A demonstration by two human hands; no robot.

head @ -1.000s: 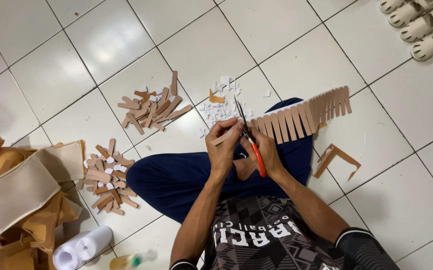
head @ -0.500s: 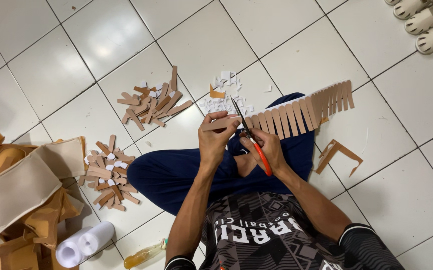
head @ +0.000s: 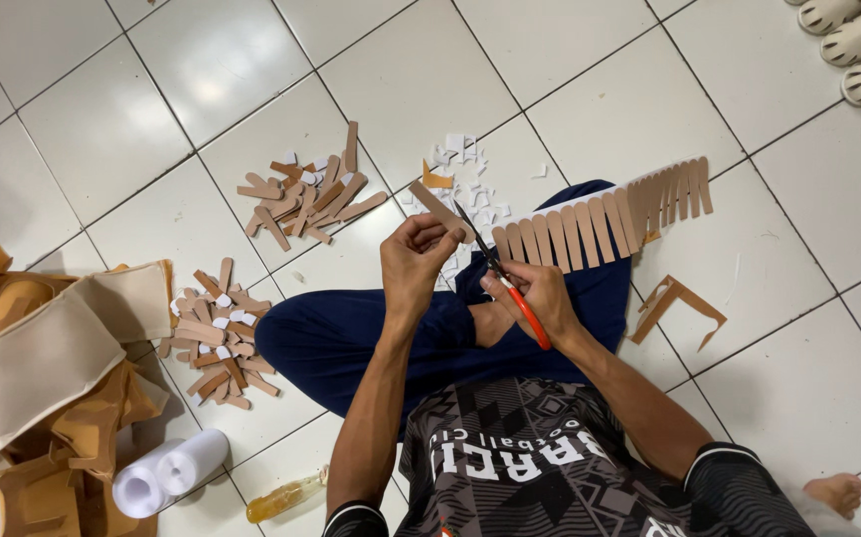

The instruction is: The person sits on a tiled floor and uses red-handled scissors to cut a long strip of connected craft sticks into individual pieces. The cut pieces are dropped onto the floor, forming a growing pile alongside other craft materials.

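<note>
Scissors (head: 505, 278) with orange handles sit in my right hand (head: 535, 298), fingers curled through the loops, blades parted and pointing up and away from my knuckles. My left hand (head: 416, 264) is closed in a pinch on a single tan strip (head: 437, 209), which juts out beyond my fingertips at a slant, close to the scissor tips. Just past the fingers of my right hand, draped over my dark blue trouser leg (head: 371, 338), lies the long tan fringed band (head: 600, 224), its cut tabs standing side by side and running off to the right of my hands. Beyond my left fingertips, white paper scraps (head: 465, 169) are scattered on the white tiled floor (head: 202, 60). Further out to the left of that hand lies one pile of cut tan strips (head: 306, 194), and a second pile (head: 214, 333) sits near my left forearm, mixed with small white bits. To the right of my right hand an angled tan offcut (head: 674, 303) lies on the tiles. Well away to the left are folded tan and cream sheets (head: 33, 368), a white paper roll (head: 167, 474) and a small bottle of yellow liquid (head: 286, 494).
</note>
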